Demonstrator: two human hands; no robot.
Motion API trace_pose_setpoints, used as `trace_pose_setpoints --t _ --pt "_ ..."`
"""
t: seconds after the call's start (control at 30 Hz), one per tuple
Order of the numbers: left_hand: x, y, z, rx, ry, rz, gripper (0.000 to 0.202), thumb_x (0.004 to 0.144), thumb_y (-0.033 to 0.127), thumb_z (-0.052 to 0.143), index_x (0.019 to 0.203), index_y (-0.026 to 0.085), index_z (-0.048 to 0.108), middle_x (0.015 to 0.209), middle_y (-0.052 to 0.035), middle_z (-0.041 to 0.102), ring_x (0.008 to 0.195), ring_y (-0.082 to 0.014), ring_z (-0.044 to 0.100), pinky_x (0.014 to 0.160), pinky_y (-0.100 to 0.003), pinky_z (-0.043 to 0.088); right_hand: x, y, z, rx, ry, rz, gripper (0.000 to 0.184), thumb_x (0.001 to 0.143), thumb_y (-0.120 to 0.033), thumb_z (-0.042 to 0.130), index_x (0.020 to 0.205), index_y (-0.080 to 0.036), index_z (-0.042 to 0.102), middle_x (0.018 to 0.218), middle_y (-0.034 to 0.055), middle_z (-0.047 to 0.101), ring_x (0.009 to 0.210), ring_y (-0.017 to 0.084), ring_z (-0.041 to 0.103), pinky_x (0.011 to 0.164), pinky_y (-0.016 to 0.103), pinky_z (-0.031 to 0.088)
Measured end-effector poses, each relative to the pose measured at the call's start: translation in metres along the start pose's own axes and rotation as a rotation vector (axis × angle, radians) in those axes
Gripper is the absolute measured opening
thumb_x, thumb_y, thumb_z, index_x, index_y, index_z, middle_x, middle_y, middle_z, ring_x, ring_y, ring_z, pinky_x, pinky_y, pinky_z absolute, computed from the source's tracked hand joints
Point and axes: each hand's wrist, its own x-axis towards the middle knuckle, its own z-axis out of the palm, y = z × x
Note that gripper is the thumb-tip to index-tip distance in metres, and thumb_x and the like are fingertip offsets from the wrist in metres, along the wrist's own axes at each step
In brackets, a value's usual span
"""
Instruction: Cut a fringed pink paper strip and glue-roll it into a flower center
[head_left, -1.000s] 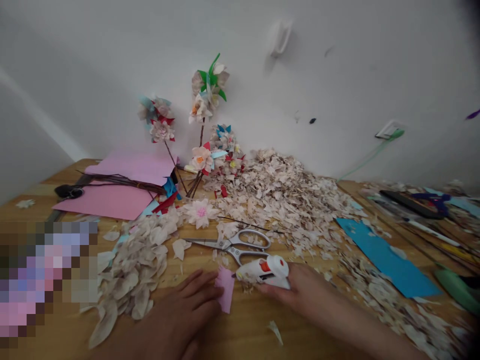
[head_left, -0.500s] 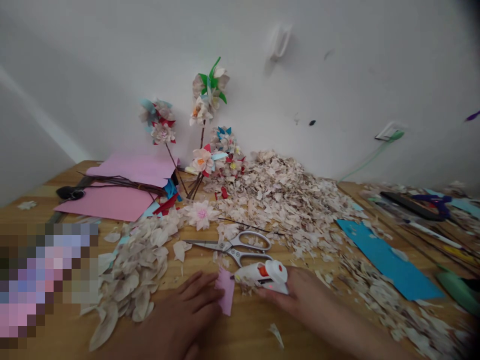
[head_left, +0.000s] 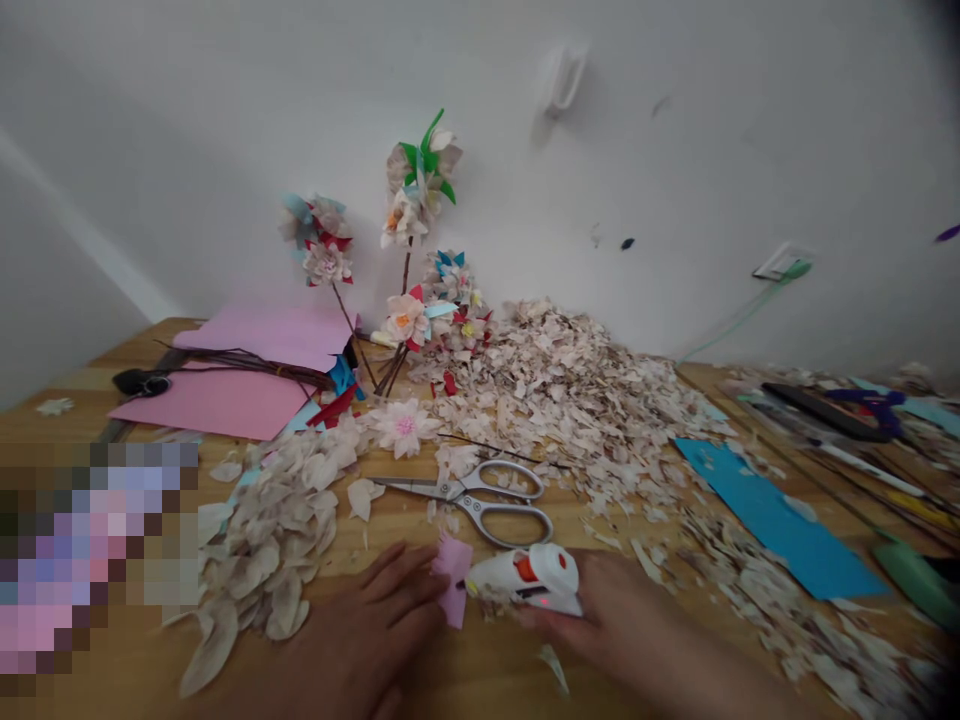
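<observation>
My right hand (head_left: 604, 610) is wrapped around a white hot glue gun (head_left: 525, 578) with an orange part on top. The gun's nozzle points left and meets a small strip of pink paper (head_left: 454, 588) with a fringed upper end. Stretched out on the table, my left hand (head_left: 390, 615) rests its fingertips on the strip's left edge; the thumb lies well apart from the paper. Just beyond the gun lies a pair of silver scissors (head_left: 480, 497), blades to the left. A white-pink petal flower (head_left: 405, 427) lies farther back.
Loose dried petals (head_left: 277, 540) lie left of my hands, and a large heap of petal bits (head_left: 585, 375) runs along the wall. Handmade flowers on twigs (head_left: 405, 320) stand behind. Pink sheets (head_left: 225, 405) lie back left, a blue sheet (head_left: 772, 520) right.
The glue gun and my right hand have moved slightly toward me, the nozzle now lower along the pink strip. A dark spot shows at the nozzle tip. My left hand stays nearly still.
</observation>
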Motion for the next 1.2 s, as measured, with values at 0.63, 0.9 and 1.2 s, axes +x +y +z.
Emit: trace_pose_setpoints --t 0.63,0.9,1.2 --pt "-0.002 0.005 -0.005 0.027 -0.081 -0.097 0.07 0.064 0.005 0.046 0.132 0.02 0.041 0.146 -0.0079 0.034 0.135 -0.0293 0.024 0.105 -0.054 0.028 0.004 0.003 -0.001 -0.048 0.067 0.031 0.033 0.079 -0.048 0.054 0.086 -0.018 0.067 0.08 0.0089 0.072 0.068 0.025 0.065 0.057 0.028 0.043" --pt "-0.009 -0.006 0.001 -0.049 -0.045 -0.031 0.082 0.066 0.004 0.048 0.141 0.027 0.024 0.151 -0.0016 0.021 0.136 -0.0303 0.019 0.107 -0.054 0.023 -0.001 0.001 -0.002 -0.02 -0.011 0.0 0.029 0.078 -0.047 0.057 0.08 -0.021 0.067 0.076 0.0048 0.072 0.065 0.021 0.063 0.055 0.024 0.04" --pt "-0.011 -0.007 0.005 -0.011 -0.037 -0.081 0.085 0.064 0.003 0.047 0.142 0.027 0.022 0.151 -0.0022 0.022 0.136 -0.0302 0.018 0.107 -0.054 0.024 -0.008 -0.007 0.0 0.074 -0.077 -0.039 0.016 0.073 -0.037 0.063 0.078 -0.023 0.067 0.075 -0.0009 0.072 0.064 0.017 0.063 0.055 0.021 0.039"
